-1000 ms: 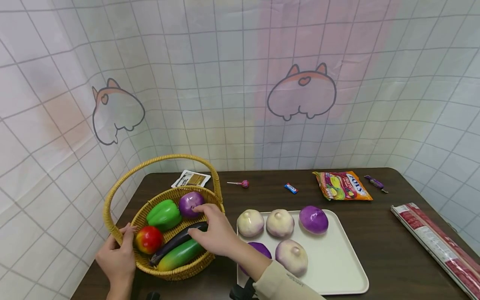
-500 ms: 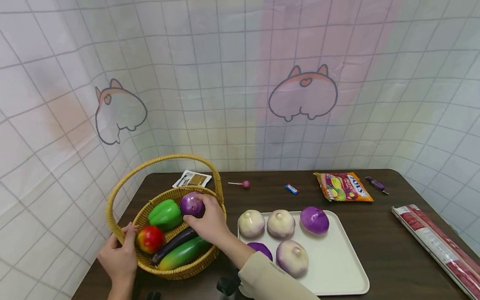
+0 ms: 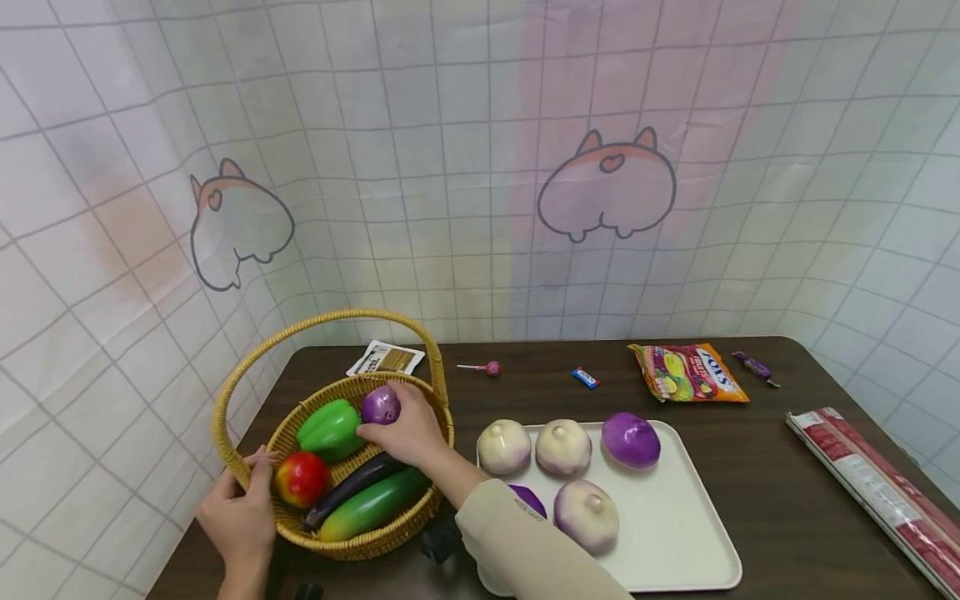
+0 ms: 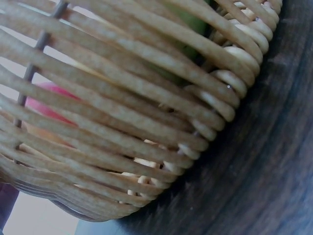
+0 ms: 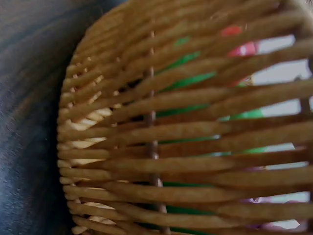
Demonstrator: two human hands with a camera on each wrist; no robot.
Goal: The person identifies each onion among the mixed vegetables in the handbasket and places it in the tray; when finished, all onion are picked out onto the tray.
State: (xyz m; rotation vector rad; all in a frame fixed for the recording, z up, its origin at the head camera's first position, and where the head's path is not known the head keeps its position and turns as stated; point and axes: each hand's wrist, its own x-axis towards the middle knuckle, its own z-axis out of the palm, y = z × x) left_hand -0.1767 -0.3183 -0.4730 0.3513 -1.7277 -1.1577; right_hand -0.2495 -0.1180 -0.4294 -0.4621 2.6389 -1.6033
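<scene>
In the head view, my left hand (image 3: 243,512) grips the left rim of a yellow wicker basket (image 3: 367,546), right at the foot of its handle. My right hand (image 3: 411,427) reaches inside and holds a round purple onion (image 3: 379,405) between thumb and fingers at the back right. Beside the onion lies a green bell pepper (image 3: 330,430), with a red and yellow apple-like fruit (image 3: 303,479) nearer the left hand. A dark eggplant (image 3: 348,487) and a green, yellow-ended squash (image 3: 375,505) lie in front. Both wrist views are filled by basket weave (image 4: 122,98), hiding the hands.
Right of the basket, a white tray (image 3: 675,533) carries several white and purple turnips (image 3: 587,517), partly behind the right sleeve (image 3: 532,542). Behind are a lollipop (image 3: 491,368), a small candy (image 3: 585,378) and a candy bag (image 3: 688,373). A long red-and-white package (image 3: 877,492) lies far right.
My right hand has moved from over the eggplant back to the onion and closed its fingers round it. The left hand keeps its grip on the basket.
</scene>
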